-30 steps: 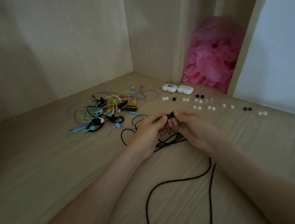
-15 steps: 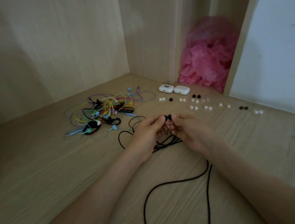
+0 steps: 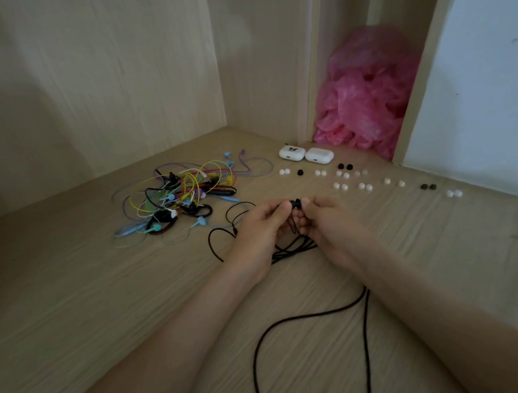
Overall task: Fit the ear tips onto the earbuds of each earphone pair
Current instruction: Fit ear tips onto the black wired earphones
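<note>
My left hand and right hand meet, both pinching the black earbud between their fingertips.

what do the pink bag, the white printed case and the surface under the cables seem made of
Pink bag: thin plastic film, judging by glossy, translucent crumples. White printed case: probably hard plastic, smooth, rounded, slight sheen. Surface: pale wood-grain board, matte; laminate or veneer, cannot tell.

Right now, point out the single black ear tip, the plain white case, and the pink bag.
single black ear tip (image 3: 299, 172): head view, centre.
plain white case (image 3: 319, 155): head view, top face.
pink bag (image 3: 365, 99): head view, crumpled front.
</note>
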`<state>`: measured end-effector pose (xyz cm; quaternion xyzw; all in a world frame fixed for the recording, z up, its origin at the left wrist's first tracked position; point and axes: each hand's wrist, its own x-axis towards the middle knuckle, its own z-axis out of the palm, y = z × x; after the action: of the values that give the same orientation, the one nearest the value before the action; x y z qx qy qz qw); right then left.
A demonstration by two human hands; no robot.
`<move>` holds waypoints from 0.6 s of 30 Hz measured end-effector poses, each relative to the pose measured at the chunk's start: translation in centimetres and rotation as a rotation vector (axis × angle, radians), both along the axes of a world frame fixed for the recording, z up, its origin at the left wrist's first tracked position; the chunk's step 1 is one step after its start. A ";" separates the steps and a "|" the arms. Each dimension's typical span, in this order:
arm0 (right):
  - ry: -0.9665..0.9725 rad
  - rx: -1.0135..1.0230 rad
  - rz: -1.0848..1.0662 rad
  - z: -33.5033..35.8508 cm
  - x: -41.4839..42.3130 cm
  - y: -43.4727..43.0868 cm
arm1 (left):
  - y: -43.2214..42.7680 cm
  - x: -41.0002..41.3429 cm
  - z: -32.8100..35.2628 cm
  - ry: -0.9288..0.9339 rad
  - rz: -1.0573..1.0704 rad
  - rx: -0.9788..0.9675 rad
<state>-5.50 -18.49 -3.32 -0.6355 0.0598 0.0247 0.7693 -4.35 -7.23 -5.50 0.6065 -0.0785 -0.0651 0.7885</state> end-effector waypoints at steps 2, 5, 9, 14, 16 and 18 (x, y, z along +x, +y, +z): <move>-0.003 -0.011 0.002 0.0 0.0 0.1 | 0.0 -0.1 0.1 -0.003 -0.004 -0.013; -0.018 -0.012 0.025 0.0 -0.1 0.1 | 0.0 -0.2 0.2 -0.014 -0.012 -0.012; -0.030 -0.025 0.026 -0.1 -0.1 0.0 | 0.0 -0.2 0.2 -0.013 -0.017 0.020; -0.079 -0.111 -0.038 -0.6 -0.2 0.3 | -0.2 -0.3 0.2 -0.003 -0.002 0.026; -0.102 -0.128 -0.067 -0.8 -0.4 0.5 | -0.3 -0.2 0.1 -0.005 0.017 0.040; -0.118 -0.132 -0.091 -0.9 -0.4 0.6 | -0.4 -0.2 0.0 -0.012 0.030 0.052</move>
<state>-5.94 -17.88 -4.23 -0.6818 0.0444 -0.0517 0.7284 -4.59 -7.65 -5.49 0.6283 -0.0724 -0.0519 0.7729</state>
